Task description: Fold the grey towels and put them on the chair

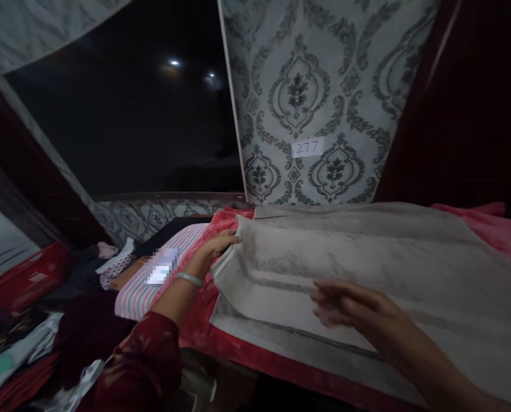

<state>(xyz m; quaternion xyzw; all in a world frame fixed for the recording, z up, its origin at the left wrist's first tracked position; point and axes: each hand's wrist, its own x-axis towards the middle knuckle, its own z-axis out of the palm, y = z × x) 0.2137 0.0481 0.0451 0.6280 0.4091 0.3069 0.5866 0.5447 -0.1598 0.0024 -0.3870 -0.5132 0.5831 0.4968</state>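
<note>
Red basket [32, 277], contents unclear, well left of grey cloth [307, 252]

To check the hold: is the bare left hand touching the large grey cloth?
Touching: head view shows the left hand gripping the grey cloth by its edge.

A white label [307, 147] on patterned wallpaper [298, 91] reads "277".

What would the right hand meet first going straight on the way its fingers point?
Probably the grey cloth, on its stretch toward the left hand; how high the right hand is above it is unclear.
</note>
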